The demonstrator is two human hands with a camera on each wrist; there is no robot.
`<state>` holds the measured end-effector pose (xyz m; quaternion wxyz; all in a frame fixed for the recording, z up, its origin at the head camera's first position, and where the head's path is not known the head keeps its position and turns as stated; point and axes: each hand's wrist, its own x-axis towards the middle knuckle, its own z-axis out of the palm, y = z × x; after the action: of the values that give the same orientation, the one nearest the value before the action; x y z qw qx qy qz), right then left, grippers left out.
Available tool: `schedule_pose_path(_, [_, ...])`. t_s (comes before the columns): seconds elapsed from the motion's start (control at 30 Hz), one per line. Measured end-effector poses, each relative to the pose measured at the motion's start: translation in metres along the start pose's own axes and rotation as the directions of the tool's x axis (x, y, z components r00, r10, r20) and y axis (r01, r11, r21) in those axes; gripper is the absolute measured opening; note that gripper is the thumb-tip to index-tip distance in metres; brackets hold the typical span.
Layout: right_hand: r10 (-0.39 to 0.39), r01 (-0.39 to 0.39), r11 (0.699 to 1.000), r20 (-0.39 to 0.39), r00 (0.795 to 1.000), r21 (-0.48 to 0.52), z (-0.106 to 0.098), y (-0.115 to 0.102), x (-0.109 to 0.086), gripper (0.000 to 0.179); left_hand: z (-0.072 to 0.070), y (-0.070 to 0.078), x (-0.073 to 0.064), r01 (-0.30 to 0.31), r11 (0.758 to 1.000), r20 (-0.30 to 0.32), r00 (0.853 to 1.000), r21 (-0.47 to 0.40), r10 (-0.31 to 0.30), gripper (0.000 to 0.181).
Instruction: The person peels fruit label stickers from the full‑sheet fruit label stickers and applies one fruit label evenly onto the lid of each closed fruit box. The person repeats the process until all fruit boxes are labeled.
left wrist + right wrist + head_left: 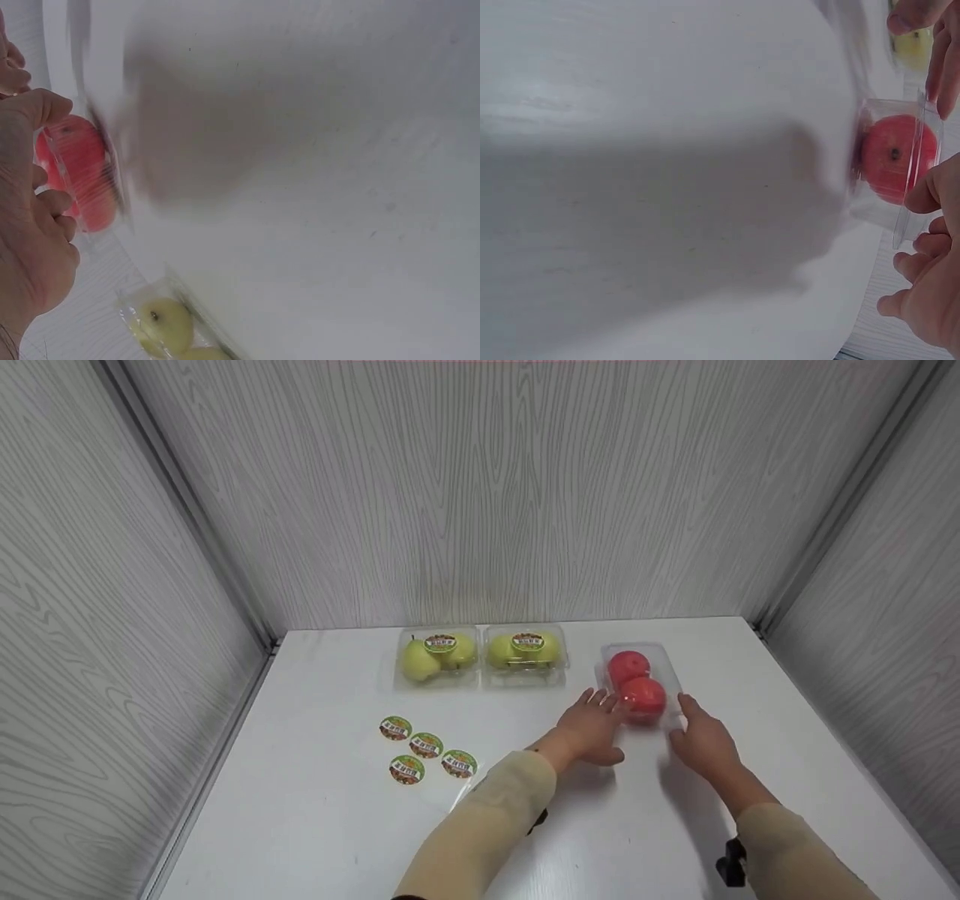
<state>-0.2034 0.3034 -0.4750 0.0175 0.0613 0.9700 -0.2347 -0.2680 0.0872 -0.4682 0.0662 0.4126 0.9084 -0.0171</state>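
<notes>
A clear plastic box with two red apples in it lies on the white table at the right, its lid down. My left hand is at the near left corner of the box, fingers stretched forward and thumb apart. At the near right side my right hand has its fingertips against the box edge. The right wrist view shows one finger of the right hand at the lid rim, its other fingers loosely bent. The left hand lies beside the box wall in the left wrist view.
Two clear boxes of yellow-green pears, a left box and a right box, stand side by side at the back, each with an oval label on its lid. Several round stickers lie on a see-through sheet at the left. Grey wood-grain walls enclose the table.
</notes>
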Motion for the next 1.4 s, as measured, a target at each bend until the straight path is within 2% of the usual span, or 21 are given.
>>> schedule_pose_path(0.53, [-0.026,0.025,1.0,-0.074,0.997,-0.002,0.018,-0.017,-0.034,0.066,0.006,0.002,-0.035,-0.011,1.0,-0.002,1.0,0.016,0.011,0.088])
schedule_pose_path(0.9, [-0.025,0.025,1.0,-0.078,0.997,0.001,0.026,-0.019,-0.052,0.066,0.01,0.003,-0.056,-0.034,0.999,0.009,0.999,0.003,0.034,0.092])
schedule_pose_path(1.2, [-0.063,0.065,0.998,-0.105,0.993,0.018,0.026,-0.022,-0.064,0.064,0.008,0.008,-0.075,-0.08,0.996,-0.009,0.997,0.038,0.08,0.09])
schedule_pose_path(1.4, [-0.059,0.064,0.996,-0.085,0.995,0.065,0.026,-0.026,-0.064,0.06,0.007,0.011,-0.09,-0.109,0.991,-0.004,0.994,0.073,0.11,0.089])
